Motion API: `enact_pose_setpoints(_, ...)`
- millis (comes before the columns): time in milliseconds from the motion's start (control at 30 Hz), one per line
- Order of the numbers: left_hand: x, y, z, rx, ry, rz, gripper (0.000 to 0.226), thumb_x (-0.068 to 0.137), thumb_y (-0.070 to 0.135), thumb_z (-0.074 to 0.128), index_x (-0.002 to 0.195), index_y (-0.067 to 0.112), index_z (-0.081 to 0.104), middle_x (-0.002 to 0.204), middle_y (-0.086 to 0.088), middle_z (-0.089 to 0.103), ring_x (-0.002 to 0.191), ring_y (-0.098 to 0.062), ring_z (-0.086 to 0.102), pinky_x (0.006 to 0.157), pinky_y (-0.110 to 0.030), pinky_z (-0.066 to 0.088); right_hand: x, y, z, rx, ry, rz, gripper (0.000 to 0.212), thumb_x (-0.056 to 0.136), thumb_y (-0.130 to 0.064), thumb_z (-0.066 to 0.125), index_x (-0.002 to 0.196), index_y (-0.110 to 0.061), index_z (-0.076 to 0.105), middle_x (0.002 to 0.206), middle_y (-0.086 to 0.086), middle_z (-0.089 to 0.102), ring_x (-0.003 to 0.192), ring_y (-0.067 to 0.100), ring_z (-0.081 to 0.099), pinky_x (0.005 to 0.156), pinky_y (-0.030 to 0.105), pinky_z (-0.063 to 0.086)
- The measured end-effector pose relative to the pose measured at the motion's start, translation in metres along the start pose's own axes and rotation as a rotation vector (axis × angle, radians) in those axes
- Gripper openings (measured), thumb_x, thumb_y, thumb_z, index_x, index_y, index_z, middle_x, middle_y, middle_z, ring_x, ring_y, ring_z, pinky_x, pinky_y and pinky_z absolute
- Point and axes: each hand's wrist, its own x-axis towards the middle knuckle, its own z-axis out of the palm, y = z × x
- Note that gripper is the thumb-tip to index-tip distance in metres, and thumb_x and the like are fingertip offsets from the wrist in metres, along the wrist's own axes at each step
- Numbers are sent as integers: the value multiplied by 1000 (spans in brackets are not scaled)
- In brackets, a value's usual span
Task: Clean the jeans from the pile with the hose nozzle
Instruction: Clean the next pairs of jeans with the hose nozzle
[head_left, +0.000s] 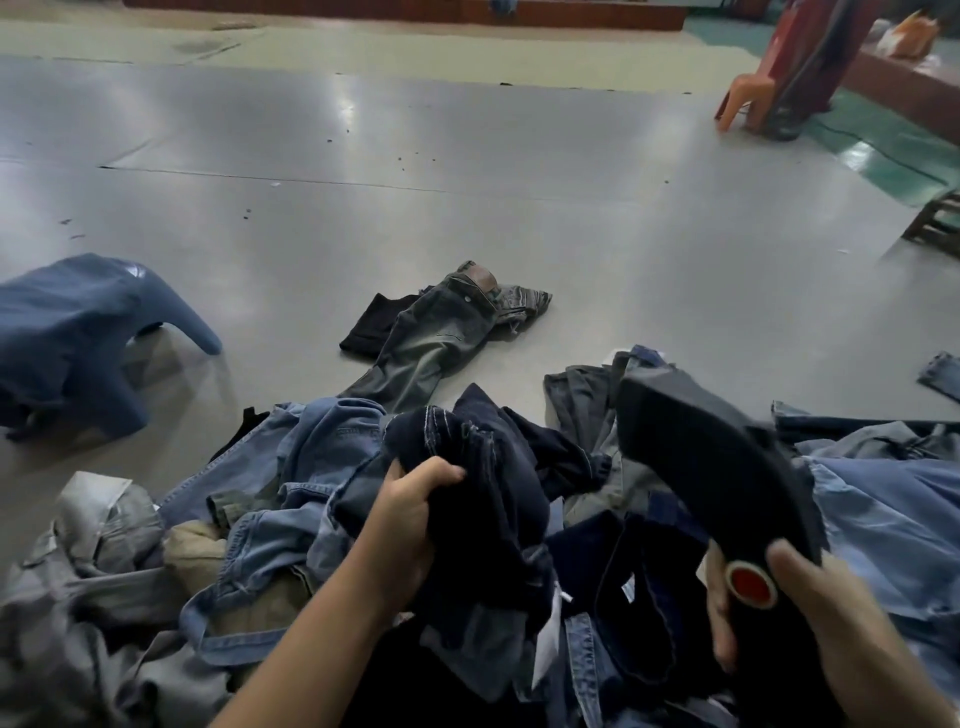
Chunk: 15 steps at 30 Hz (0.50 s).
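Note:
A pile of jeans (270, 519) in light blue, grey and dark denim covers the near part of the grey table. My left hand (410, 519) grips a bunched pair of dark navy jeans (483, 493) at the top of the pile. My right hand (810, 618) holds the handle of a black hose nozzle (701, 457), which has a red round button (750, 583) near my thumb. The nozzle's wide head points up and to the left, above the pile. Its hose is hidden.
A faded grey-green pair of jeans (431, 338) lies spread on the table (571, 208) beyond the pile, partly over a black garment (371, 325). A blue bundle of denim (78, 332) sits at the left. An orange plastic chair (763, 88) stands at the far right.

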Motion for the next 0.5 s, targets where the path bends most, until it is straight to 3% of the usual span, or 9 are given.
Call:
enact_pose_setpoints(133, -4, 2, -13, 184, 45, 12, 16, 85, -7, 53, 95, 5, 57, 69, -11, 68, 62, -21, 68, 53, -30, 56, -8, -2, 6, -214, -83, 126, 82, 23, -68, 88, 58, 1, 61, 52, 29, 56, 40, 34, 56, 39, 22, 43)
enact_pose_setpoints(367, -13, 6, -16, 416, -76, 54, 26, 84, -10, 57, 90, 15, 57, 63, 4, 69, 61, -9, 67, 56, -22, 55, -7, -8, 24, -309, -276, 114, 54, 45, -74, 80, 70, -28, 70, 59, 11, 59, 47, 31, 58, 45, 30, 47)
enact_pose_setpoints(500, -21, 4, -9, 504, -203, 54, 27, 78, -9, 63, 86, 16, 57, 60, 10, 68, 58, 1, 64, 55, -14, 50, -3, -4, 30, -351, -249, 124, 55, 45, -76, 79, 63, -25, 65, 57, 9, 59, 45, 30, 59, 43, 30, 46)
